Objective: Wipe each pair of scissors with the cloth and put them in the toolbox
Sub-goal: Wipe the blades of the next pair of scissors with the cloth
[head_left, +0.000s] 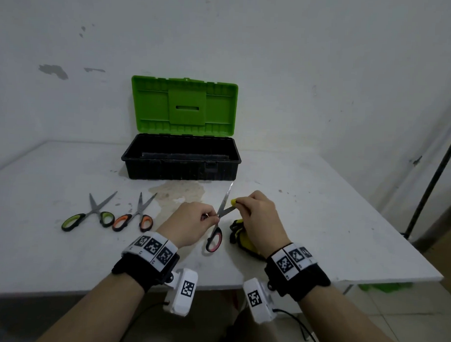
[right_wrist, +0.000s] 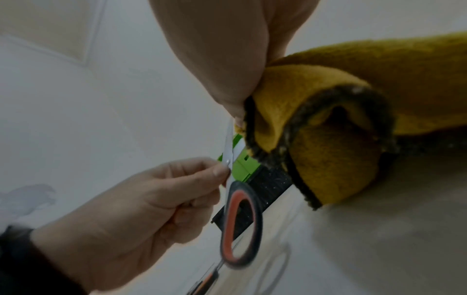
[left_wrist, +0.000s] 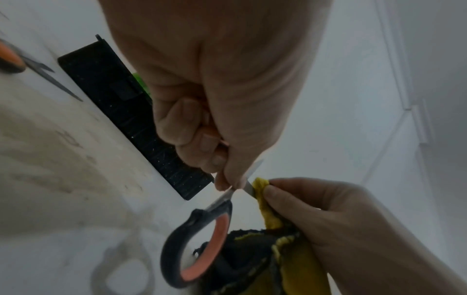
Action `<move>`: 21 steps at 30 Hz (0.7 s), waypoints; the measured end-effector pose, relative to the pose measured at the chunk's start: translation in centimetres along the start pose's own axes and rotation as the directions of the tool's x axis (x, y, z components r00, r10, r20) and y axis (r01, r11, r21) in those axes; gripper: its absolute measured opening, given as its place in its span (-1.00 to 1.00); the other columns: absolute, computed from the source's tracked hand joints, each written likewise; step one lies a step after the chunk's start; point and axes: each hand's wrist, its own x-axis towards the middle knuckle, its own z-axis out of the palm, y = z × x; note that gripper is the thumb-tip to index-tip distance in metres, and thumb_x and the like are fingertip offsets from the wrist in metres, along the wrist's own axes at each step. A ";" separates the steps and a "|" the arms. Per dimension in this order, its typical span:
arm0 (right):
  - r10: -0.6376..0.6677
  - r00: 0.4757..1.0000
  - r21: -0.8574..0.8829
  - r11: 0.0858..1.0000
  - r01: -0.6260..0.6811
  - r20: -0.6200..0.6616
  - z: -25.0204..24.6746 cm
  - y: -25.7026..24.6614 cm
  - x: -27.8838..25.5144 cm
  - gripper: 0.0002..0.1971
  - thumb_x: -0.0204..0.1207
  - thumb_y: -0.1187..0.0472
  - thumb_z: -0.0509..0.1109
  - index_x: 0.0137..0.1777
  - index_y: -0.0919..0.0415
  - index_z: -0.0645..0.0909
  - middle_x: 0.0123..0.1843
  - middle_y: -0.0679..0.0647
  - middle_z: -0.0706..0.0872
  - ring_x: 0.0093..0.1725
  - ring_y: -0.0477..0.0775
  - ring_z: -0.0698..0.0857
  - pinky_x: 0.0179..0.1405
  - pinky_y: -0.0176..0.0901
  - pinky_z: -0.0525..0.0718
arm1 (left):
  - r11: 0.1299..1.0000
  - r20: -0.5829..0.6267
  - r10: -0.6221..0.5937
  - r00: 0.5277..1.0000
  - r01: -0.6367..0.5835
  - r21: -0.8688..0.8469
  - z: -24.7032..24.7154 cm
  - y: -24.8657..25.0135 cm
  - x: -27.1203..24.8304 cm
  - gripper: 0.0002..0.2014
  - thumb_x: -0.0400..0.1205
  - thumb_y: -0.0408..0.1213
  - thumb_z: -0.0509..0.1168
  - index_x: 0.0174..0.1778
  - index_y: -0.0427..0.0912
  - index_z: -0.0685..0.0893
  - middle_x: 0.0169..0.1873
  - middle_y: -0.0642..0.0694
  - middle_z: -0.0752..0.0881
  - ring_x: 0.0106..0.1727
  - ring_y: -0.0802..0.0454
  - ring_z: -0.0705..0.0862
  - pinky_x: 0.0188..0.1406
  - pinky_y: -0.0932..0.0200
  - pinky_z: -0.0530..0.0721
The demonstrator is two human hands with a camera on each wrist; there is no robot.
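My left hand (head_left: 192,222) pinches the red-handled scissors (head_left: 214,238) near their pivot, blades spread open above the table. One blade points toward the toolbox; the other runs right into the yellow cloth (head_left: 242,238) that my right hand (head_left: 258,213) pinches around it. In the left wrist view the left hand (left_wrist: 222,139) holds the scissors (left_wrist: 202,239) at the pivot beside the cloth (left_wrist: 267,211). The right wrist view shows the cloth (right_wrist: 328,119) bunched under my right hand (right_wrist: 222,59), with the red handle loop of the scissors (right_wrist: 240,225) hanging below. The black toolbox (head_left: 181,166) stands open with its green lid (head_left: 183,105) up.
Green-handled scissors (head_left: 90,216) and orange-handled scissors (head_left: 136,216) lie open on the white table (head_left: 50,254) to my left. A brownish stain (head_left: 180,192) marks the table before the toolbox. A dark pole (head_left: 434,175) leans at the right. The wall stands right behind the toolbox.
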 end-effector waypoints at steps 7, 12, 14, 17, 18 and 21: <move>0.081 0.996 -0.027 0.996 -0.082 -0.035 -1.6 0.0 0.8 -0.78 0.68 0.17 0.33 0.10 0.19 0.80 -0.09 0.08 0.62 -0.13 0.05 0.59 -0.12 -0.18 0.54 | 0.997 -0.050 -0.005 0.999 0.008 0.071 -0.2 -0.3 -0.2 -0.78 0.73 -0.13 0.27 -0.04 -0.12 0.80 -0.35 0.14 0.62 -0.33 0.22 0.53 -0.38 0.32 0.36; 0.000 0.996 -0.019 1.000 0.002 0.089 -0.1 -2.4 -0.6 -0.78 0.69 0.18 0.30 0.10 0.12 0.80 -0.11 0.01 0.52 -0.17 0.05 0.60 -0.09 -0.11 0.62 | 0.984 -0.092 0.040 0.995 -0.023 0.178 0.4 0.2 0.0 -0.78 0.73 -0.09 0.25 -0.07 -0.06 0.77 -0.35 0.06 0.67 -0.31 0.12 0.56 -0.39 0.21 0.35; 0.017 0.994 -0.011 1.000 -0.016 0.103 0.1 -2.0 -0.5 -0.77 0.70 0.17 0.29 0.09 0.11 0.80 -0.12 0.01 0.51 -0.17 0.05 0.59 -0.08 -0.12 0.61 | 0.978 -0.099 0.067 0.993 -0.045 0.205 0.5 0.1 0.0 -0.77 0.73 -0.08 0.24 -0.08 -0.06 0.76 -0.34 0.03 0.69 -0.28 0.06 0.59 -0.39 0.21 0.35; 0.067 0.991 -0.049 0.997 -0.062 0.114 0.0 -1.2 0.2 -0.77 0.69 0.16 0.29 0.01 0.17 0.80 -0.12 0.05 0.53 -0.16 0.07 0.59 -0.05 -0.07 0.61 | 0.974 -0.090 0.085 0.992 -0.064 0.217 0.5 -0.1 -0.1 -0.76 0.73 -0.10 0.23 -0.07 -0.07 0.77 -0.32 0.00 0.72 -0.24 0.01 0.62 -0.30 0.12 0.45; 0.107 0.988 -0.069 0.993 -0.100 0.107 -0.2 -0.7 0.6 -0.76 0.69 0.15 0.29 0.00 0.19 0.79 -0.12 0.07 0.54 -0.14 0.08 0.59 -0.05 -0.06 0.60 | 0.975 -0.085 0.085 0.993 -0.065 0.213 0.4 -0.2 -0.1 -0.76 0.73 -0.10 0.23 -0.07 -0.08 0.77 -0.32 -0.01 0.73 -0.23 0.00 0.63 -0.26 0.11 0.47; 0.210 0.977 -0.071 0.976 -0.207 0.045 -1.3 1.0 1.4 -0.76 0.68 0.14 0.31 0.05 0.20 0.80 -0.09 0.08 0.58 -0.10 0.08 0.59 -0.13 -0.16 0.51 | 0.993 -0.055 0.040 0.998 -0.033 0.110 0.1 -0.6 -0.3 -0.78 0.73 -0.12 0.26 -0.10 -0.09 0.78 -0.34 0.03 0.71 -0.26 0.06 0.63 -0.26 0.17 0.48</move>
